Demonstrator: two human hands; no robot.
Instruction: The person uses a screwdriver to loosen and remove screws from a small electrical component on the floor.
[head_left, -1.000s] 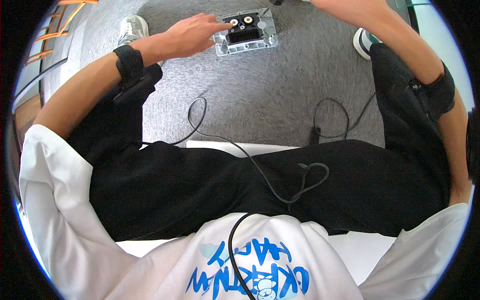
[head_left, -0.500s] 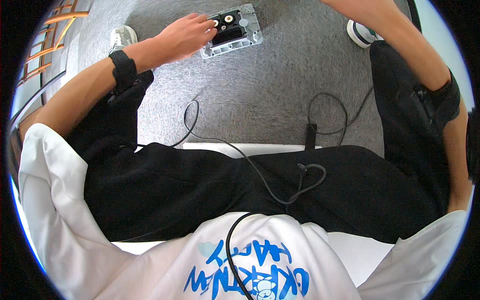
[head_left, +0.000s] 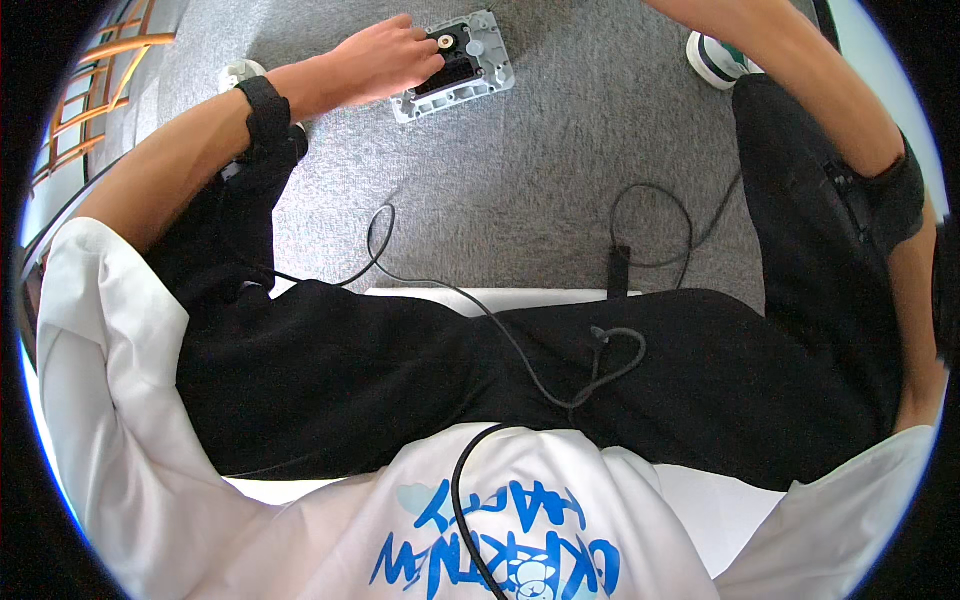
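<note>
Grey housing [head_left: 478,50] lies at twelve o'clock, the left hand [head_left: 390,60] curled over its black insert [head_left: 458,73] from the nine o'clock side; whether it grasps anything I cannot tell. The right hand is out of view. Light, even finger pressure would likely serve best. Grey carpet [head_left: 520,180] lies beneath: cable loop [head_left: 648,184] at two, shoe [head_left: 708,62] past one, wooden furniture [head_left: 130,44] at ten.

One left hand [head_left: 390,60] shows, plus two forearms [head_left: 180,170], two black armbands [head_left: 266,112], two shoes [head_left: 708,62], one white shirt [head_left: 130,330] and one pair of black trousers [head_left: 330,370]. One grey housing [head_left: 495,52] shows one gold-centred ring [head_left: 446,42]. One black block [head_left: 619,272] shows; the cables [head_left: 530,372] are hard to count.
</note>
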